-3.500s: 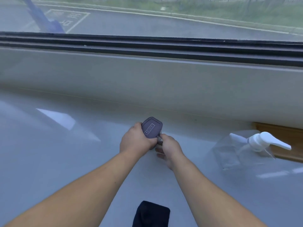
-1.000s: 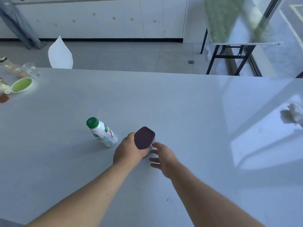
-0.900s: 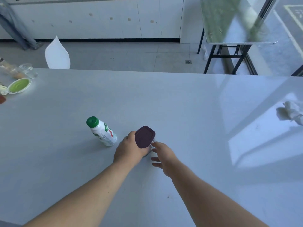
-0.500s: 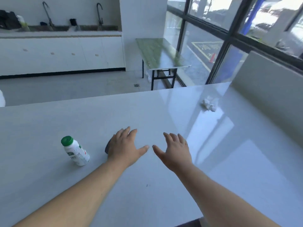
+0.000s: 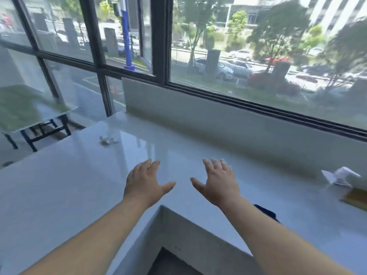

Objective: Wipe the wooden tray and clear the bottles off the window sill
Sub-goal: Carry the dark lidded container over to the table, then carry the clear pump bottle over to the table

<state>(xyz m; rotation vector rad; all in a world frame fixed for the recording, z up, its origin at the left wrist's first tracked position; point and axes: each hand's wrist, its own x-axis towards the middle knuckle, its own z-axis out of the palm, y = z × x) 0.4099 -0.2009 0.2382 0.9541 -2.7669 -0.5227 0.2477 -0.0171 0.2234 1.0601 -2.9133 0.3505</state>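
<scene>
My left hand (image 5: 146,184) and my right hand (image 5: 217,184) hover side by side over the white counter (image 5: 198,155) below the window, both with fingers spread and nothing in them. At the far right edge a corner of the wooden tray (image 5: 355,197) shows, with the white pump head of a clear bottle (image 5: 337,175) blurred just behind it. A dark cloth (image 5: 267,212) lies on the counter, partly hidden behind my right forearm. The two bottles from the other table are out of view.
A crumpled white tissue (image 5: 108,139) lies on the counter to the left. The counter turns a corner, leaving a gap (image 5: 168,262) below my arms. A low grey wall (image 5: 218,120) and window frame run behind. A green-topped table (image 5: 29,108) stands at left.
My left hand let go of the purple-lidded jar beside the green-capped bottle. The view swung right from that table to the window counter, and both hands are now open and empty.
</scene>
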